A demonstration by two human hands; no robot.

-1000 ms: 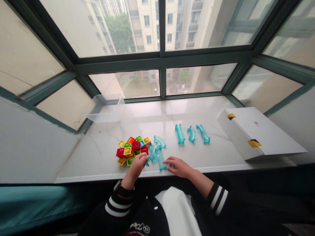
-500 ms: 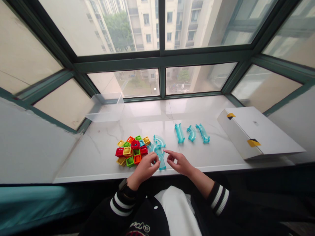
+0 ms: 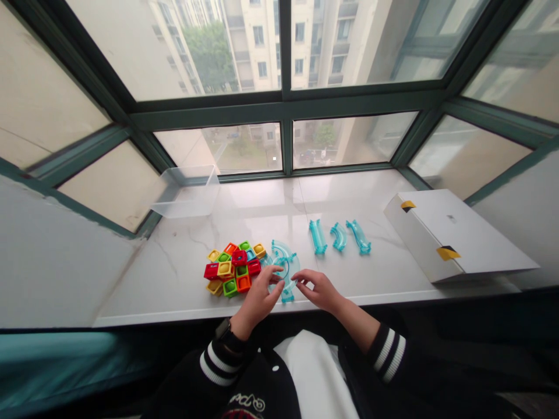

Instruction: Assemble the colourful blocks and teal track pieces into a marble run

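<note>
At the front of the sill, my right hand (image 3: 320,290) has its thumb and fingertips closed on the edge of a curved, see-through blue track piece (image 3: 292,269). My left hand (image 3: 262,295) reaches in from the other side, thumb and forefinger apart around the blue pieces, with nothing plainly gripped. Beneath and between both hands lie more blue track pieces (image 3: 287,295), partly hidden by the fingers. A pile of coloured cube blocks (image 3: 231,269), red, yellow, green, orange and blue, sits just left of my left hand.
Three blue pieces stand apart to the right: a straight track (image 3: 318,237), a short curved track (image 3: 339,237) and a wavy track (image 3: 358,237). A clear plastic bin (image 3: 187,206) is at the back left. A white box (image 3: 463,233) with yellow-black tabs occupies the right side.
A curved blue track piece now shows raised between my hands, with my right fingertips on it. My right hand's pointing forefinger has drawn in, and my left fingers have spread.
</note>
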